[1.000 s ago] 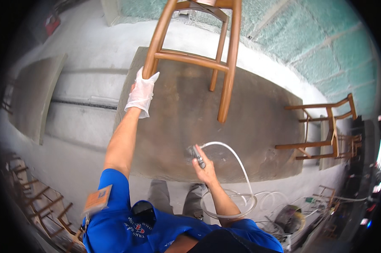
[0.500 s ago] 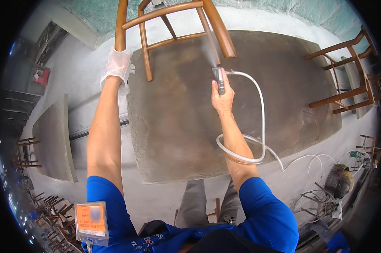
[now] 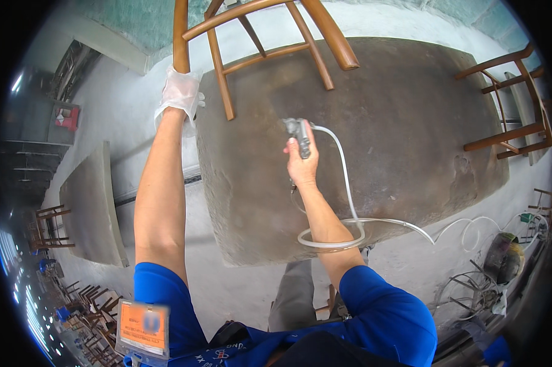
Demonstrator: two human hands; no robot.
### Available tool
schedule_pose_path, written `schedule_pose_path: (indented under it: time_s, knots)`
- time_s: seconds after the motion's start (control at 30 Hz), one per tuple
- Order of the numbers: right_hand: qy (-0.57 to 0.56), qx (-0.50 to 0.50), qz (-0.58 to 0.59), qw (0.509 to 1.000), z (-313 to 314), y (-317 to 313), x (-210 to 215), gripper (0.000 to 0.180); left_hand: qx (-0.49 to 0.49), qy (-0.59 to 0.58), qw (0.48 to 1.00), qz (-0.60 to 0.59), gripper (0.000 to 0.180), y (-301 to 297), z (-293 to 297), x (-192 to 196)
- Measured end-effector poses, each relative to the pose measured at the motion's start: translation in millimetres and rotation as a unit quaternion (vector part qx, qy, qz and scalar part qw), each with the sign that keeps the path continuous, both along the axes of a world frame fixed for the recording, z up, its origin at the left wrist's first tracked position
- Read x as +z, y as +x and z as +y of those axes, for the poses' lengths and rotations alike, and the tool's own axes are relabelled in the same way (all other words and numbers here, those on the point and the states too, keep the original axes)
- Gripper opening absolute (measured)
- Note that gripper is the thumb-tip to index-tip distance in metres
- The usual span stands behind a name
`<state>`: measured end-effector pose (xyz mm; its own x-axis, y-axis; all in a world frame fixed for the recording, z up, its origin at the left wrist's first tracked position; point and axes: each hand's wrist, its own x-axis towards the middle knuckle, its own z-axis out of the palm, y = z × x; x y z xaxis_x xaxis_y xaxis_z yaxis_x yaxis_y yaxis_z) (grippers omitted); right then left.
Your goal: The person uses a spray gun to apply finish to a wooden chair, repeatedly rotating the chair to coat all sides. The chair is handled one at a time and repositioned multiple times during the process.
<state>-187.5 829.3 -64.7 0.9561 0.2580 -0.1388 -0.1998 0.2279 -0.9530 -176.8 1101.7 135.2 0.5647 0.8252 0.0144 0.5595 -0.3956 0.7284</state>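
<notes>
My left hand [image 3: 180,92], in a white glove, grips one leg of a wooden chair frame [image 3: 270,43] that is lifted over the far end of a large dark mat [image 3: 398,140] on the floor. My right hand [image 3: 302,160] holds a grey spray gun [image 3: 298,131], its nozzle pointing up toward the chair's legs. A white hose [image 3: 343,189] runs from the gun, loops around my right forearm and trails off to the right across the floor.
A second wooden chair frame [image 3: 508,104] lies on its side at the mat's right edge. A grey panel [image 3: 89,208] lies on the concrete floor at left, with more chair frames [image 3: 49,226] beyond it. Coiled hoses and equipment [image 3: 502,257] sit at right.
My right hand brought the spray gun up to the chair, then drew it back a little toward me. My left hand keeps hold of the chair leg.
</notes>
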Motion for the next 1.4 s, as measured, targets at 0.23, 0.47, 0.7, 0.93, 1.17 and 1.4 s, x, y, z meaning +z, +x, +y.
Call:
schedule_pose_path:
  time_s: [0.23,0.47,0.7,0.93,1.17,1.4]
  knots:
    - [0.147,-0.011,0.066,0.987,-38.8,20.1,26.2,0.065,0.005,-0.027,0.999,0.025,0.044,15.7,16.3,-0.5]
    - [0.255,0.0,-0.099,0.962,-99.3,-3.5,107.3,0.076,-0.019,0.005,0.999,0.025,0.043,17.0,17.1,-0.6]
    - [0.0,0.034,-0.376,0.926,-100.6,22.6,185.1,0.061,-0.019,0.011,1.0,0.015,0.052,10.8,10.6,-5.8]
    - [-0.024,0.058,-0.323,0.944,-102.3,-3.4,175.8,0.058,-0.008,0.029,1.0,0.007,0.063,-9.0,-15.8,-6.0]
    - [0.027,-0.089,-0.034,0.995,-106.3,19.2,89.9,0.067,0.025,-0.004,1.0,0.013,0.064,-29.6,-50.9,-8.7]
    - [0.125,-0.144,-0.019,0.981,-16.5,141.2,29.5,0.035,0.051,0.011,0.999,-0.002,0.066,-35.2,-67.8,-12.5]
